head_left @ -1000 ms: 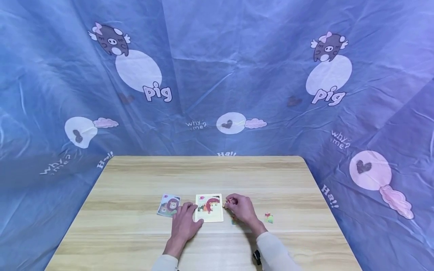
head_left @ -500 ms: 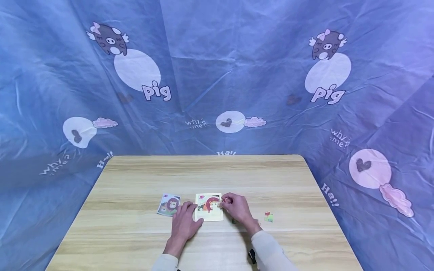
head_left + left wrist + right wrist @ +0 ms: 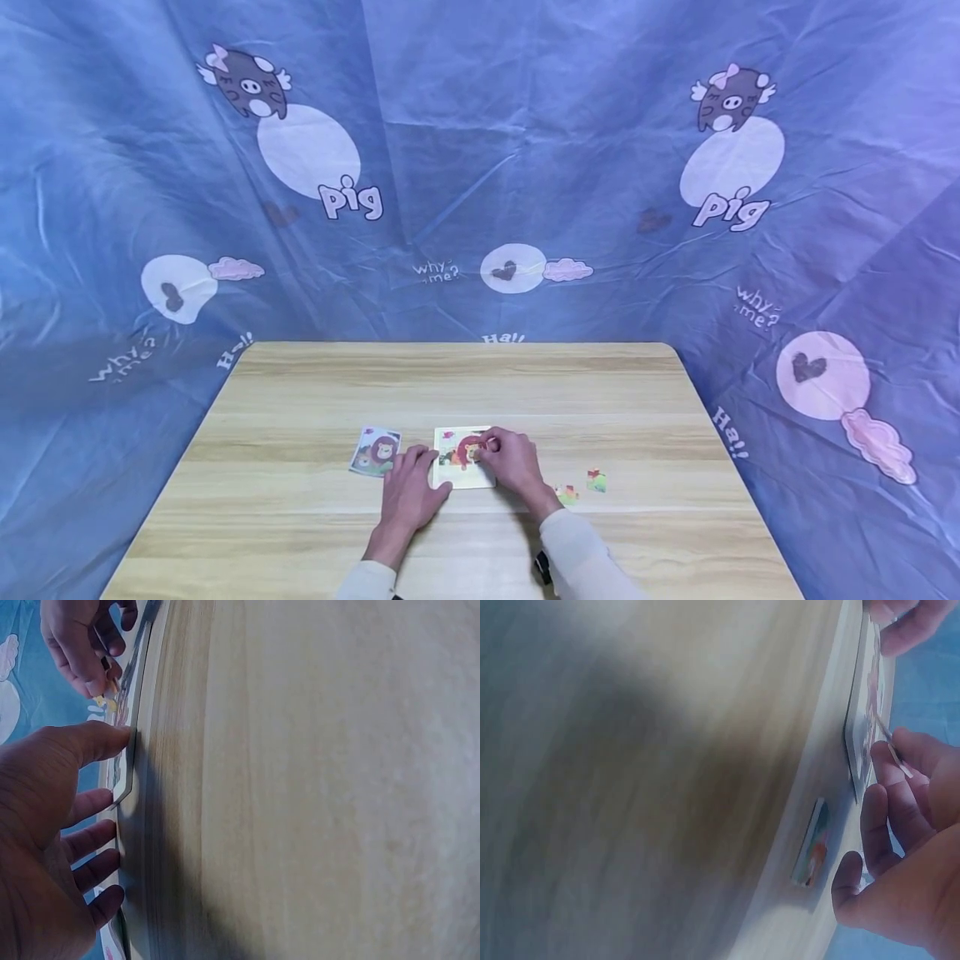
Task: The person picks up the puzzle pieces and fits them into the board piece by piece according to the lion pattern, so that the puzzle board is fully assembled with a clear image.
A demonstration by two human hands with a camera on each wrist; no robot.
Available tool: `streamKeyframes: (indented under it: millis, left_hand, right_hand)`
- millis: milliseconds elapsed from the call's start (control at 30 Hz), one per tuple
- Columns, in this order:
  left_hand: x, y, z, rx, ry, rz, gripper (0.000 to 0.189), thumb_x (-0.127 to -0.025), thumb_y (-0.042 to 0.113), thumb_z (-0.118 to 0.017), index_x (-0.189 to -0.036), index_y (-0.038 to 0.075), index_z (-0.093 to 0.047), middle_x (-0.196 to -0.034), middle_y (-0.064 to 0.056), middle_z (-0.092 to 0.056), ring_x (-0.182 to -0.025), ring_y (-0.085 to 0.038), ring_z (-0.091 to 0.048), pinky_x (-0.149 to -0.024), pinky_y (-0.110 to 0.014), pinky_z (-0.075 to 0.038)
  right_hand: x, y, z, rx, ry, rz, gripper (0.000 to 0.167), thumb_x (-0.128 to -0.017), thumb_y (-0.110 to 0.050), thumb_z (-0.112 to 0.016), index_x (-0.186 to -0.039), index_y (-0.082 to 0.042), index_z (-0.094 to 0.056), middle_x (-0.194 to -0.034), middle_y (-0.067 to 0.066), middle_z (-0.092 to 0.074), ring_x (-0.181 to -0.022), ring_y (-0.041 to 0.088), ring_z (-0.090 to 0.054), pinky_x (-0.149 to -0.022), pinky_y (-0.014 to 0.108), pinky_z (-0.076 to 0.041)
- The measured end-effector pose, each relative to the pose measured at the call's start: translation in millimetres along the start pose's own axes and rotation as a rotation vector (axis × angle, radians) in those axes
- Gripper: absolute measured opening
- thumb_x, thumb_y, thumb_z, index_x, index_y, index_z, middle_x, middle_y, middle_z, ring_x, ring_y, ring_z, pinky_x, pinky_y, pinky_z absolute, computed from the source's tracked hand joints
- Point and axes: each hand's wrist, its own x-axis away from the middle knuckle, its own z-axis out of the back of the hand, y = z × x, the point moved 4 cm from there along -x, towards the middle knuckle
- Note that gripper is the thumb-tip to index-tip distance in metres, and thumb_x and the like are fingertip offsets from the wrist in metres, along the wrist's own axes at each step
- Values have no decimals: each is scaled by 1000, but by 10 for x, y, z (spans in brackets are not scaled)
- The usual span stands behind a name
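Observation:
A puzzle board (image 3: 465,480) with a pale frame and a partly filled lion picture lies flat on the table. My left hand (image 3: 408,493) rests at its lower left corner, thumb on the near edge and fingers spread along the left side. Over the right part of the picture, my right hand (image 3: 514,463) pinches a small puzzle piece (image 3: 901,759) between thumb and fingertips. That piece is tilted, its tip close to the picture in the right wrist view. From the left wrist side, its yellow part shows below the fingers; the hand mostly hides it in the head view.
A lion picture card (image 3: 371,454) lies just left of the board, partly behind the left fingers. Loose puzzle pieces (image 3: 596,480) lie on the wooden table (image 3: 300,533) to the right. One loose piece (image 3: 812,851) is near the board's corner. Blue patterned cloth (image 3: 450,167) hangs behind the table.
My right hand has moved left from beside the board to over its right part, carrying the puzzle piece. Loose pieces near its wrist have come into view. The left hand stays in place.

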Motion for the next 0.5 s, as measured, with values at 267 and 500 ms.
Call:
streamKeyframes:
  millis: [267, 500]
  left_hand:
    - [7, 11, -11, 5, -1, -2, 57, -75, 39, -74, -123, 12, -64, -130, -8, -57, -113, -28, -49, -84, -42, -42]
    - [7, 13, -12, 18, 1, 5, 57, -75, 39, -74, -124, 11, -63, -131, -8, -56, -113, -28, -49, -85, -42, -42]
  right_hand:
    - [10, -15, -64, 77, 28, -18, 9, -78, -29, -76, -84, -26, -71, -66, -15, -63, -59, 3, -51, -68, 30, -44]
    - [3, -77, -87, 134, 81, -13, 10, -78, -28, -75, -87, -24, -75, -74, -9, -71, -67, 8, -59, -77, 40, -47]
